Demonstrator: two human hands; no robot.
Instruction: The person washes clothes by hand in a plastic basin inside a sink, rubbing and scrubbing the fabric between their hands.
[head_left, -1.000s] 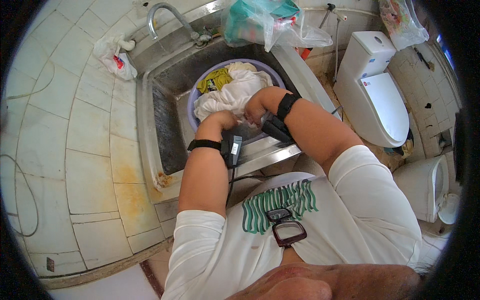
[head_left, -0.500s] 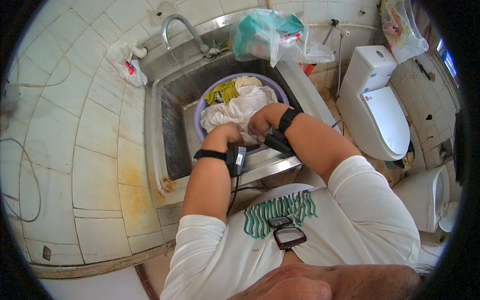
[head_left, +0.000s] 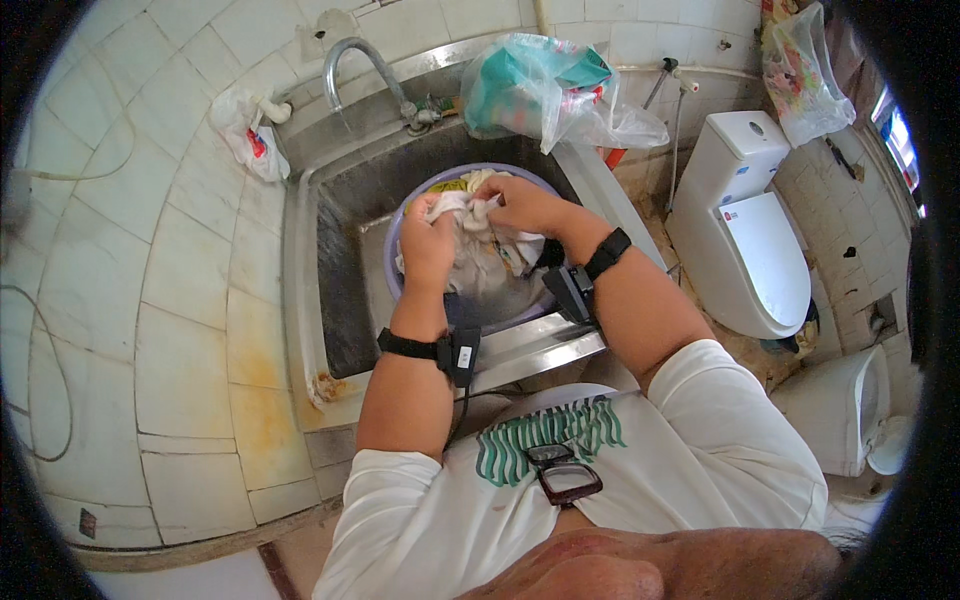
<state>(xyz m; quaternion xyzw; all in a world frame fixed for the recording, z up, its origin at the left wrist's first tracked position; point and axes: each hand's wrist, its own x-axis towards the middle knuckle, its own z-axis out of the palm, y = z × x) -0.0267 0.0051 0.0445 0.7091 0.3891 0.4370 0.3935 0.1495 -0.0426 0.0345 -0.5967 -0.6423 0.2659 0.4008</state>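
A purple basin (head_left: 393, 262) stands in the metal sink, filled with wet laundry. Above its middle, a wet white garment (head_left: 478, 258) hangs bunched from both hands, its lower part reaching down into the basin. My left hand (head_left: 428, 238) pinches the garment's upper left edge. Its upper right edge is gripped by the fingers of my right hand (head_left: 517, 204). Behind the hands shows a strip of yellow-green cloth (head_left: 449, 186). The garment and my hands hide much of the basin's contents. A dark cloth shows at the basin's right side.
A curved faucet (head_left: 375, 62) rises at the sink's back. Plastic bags (head_left: 545, 90) lie on the sink's back right rim, and a white bag (head_left: 245, 135) hangs on the left tiled wall. The metal sink rim (head_left: 530, 355) runs before me; a toilet (head_left: 755, 240) stands right.
Both hands have risen and moved away from me, from the near side of the basin to above its middle. The white garment is now lifted and spread between them.
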